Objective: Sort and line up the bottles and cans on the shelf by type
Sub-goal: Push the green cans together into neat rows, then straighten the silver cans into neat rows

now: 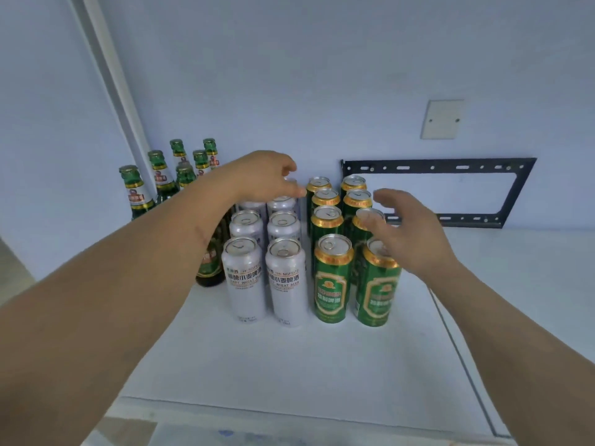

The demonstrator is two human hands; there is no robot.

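Left hand (pixel 257 175) reaches over the back of the white cans (pixel 244 275), its fingers curled down around the top of a rear can that it mostly hides; whether it truly grips that can I cannot tell. Right hand (pixel 402 233) hovers spread and slack over the green cans (pixel 331 278), pinching nothing.

Taking the white cans as the landmark: the green glass bottles (pixel 135 191) stand behind and to their left, the green cans just to their right in two files, all on the white shelf (pixel 322 365).

The bottles are probably the heaviest and the only breakable things here, smooth glass, best taken round the body or low neck. The cans look full, so fairly heavy, with stiff but dentable walls and slick sides. A wrap round the upper wall should hold better than fingertips on the rim.
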